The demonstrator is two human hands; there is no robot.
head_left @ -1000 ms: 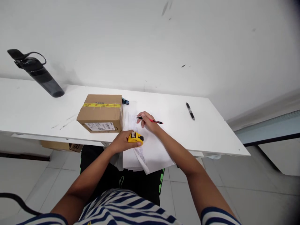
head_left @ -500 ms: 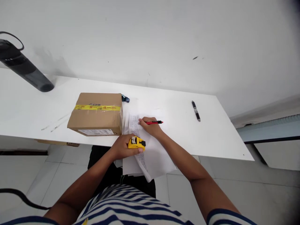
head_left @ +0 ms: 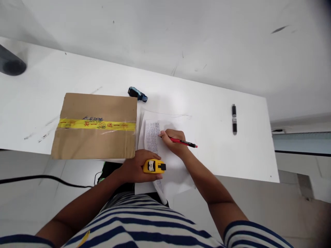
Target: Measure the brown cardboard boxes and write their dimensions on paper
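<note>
My left hand (head_left: 139,167) is closed around a yellow tape measure (head_left: 152,166) over the lower part of the paper sheets. In my right hand (head_left: 176,139) is a red and black pen (head_left: 184,142), its tip on or just above the top sheet. That sheet of paper (head_left: 169,177) carries a column of dense small handwriting, and its lower end curls over the table's front edge. Left of the sheets sits a closed cardboard box (head_left: 98,143) with yellow printed tape across its top; my left hand is close to its near right corner.
Behind the box lies a small dark blue object (head_left: 138,94), perhaps a clip or tool. A black and silver pen (head_left: 234,119) rests toward the right of the white table (head_left: 212,155). A dark cylinder (head_left: 11,63) stands at the far left. A black cable (head_left: 46,177) crosses at lower left.
My view has tilted further down and shifted, so the box and hands look larger and more from above. Both hands keep their grips; the pen in my right hand slants more.
</note>
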